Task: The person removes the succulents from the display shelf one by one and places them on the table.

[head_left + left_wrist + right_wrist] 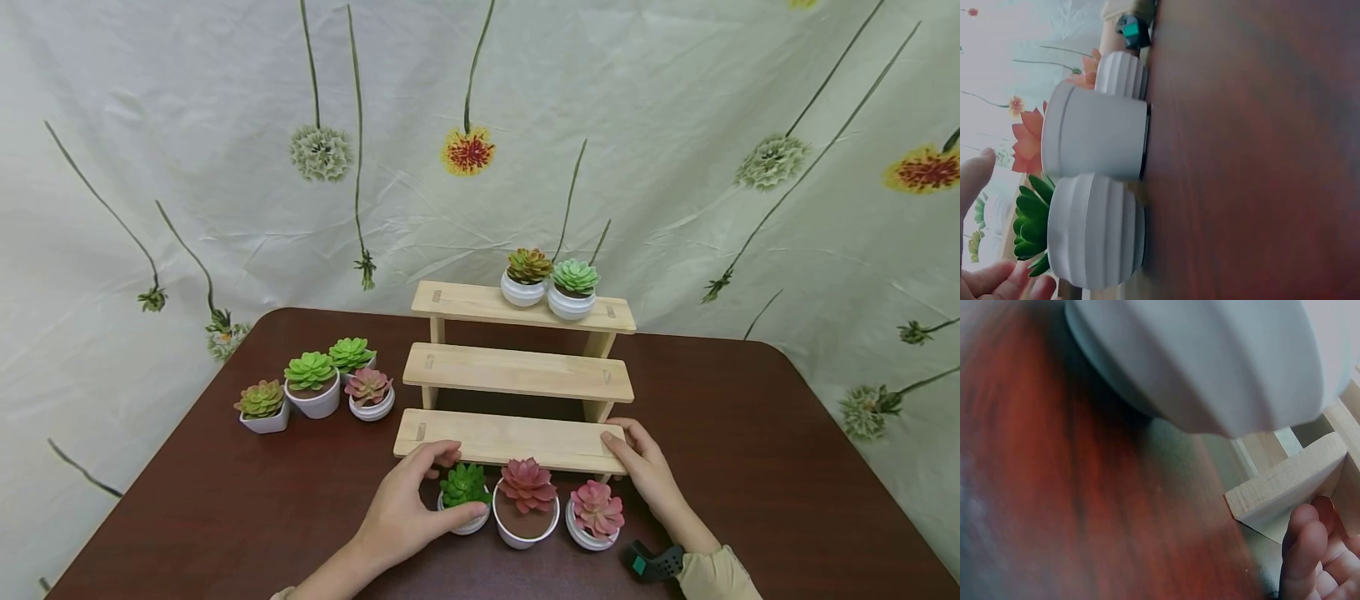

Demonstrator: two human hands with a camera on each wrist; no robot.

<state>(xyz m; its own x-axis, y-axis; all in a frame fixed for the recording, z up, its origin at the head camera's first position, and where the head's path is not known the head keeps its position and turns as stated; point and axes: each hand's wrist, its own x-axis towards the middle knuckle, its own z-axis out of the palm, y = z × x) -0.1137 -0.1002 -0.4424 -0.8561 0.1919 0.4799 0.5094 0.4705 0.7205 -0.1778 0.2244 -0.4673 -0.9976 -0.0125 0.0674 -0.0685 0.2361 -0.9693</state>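
Note:
A dark green succulent in a ribbed white pot (465, 486) sits on the table before the stand's lowest step. My left hand (401, 508) is spread around its leaves, thumb in front and fingers behind; in the left wrist view the thumb (975, 178) stands apart from the ribbed pot (1094, 231). My right hand (647, 468) grips the right end of the lowest step of the three-step wooden stand (510, 437), thumb on top, other fingers at its end and underside. A red succulent in a plain white pot (527, 508) and a pink succulent in a ribbed pot (596, 517) stand between the hands.
On the top step are a brownish succulent (527, 271) and a pale green one (573, 287). Several potted succulents, including a bright green one (311, 379), cluster at the table's left. A black band (652, 562) is at the right wrist. A flowered cloth (225, 150) hangs behind.

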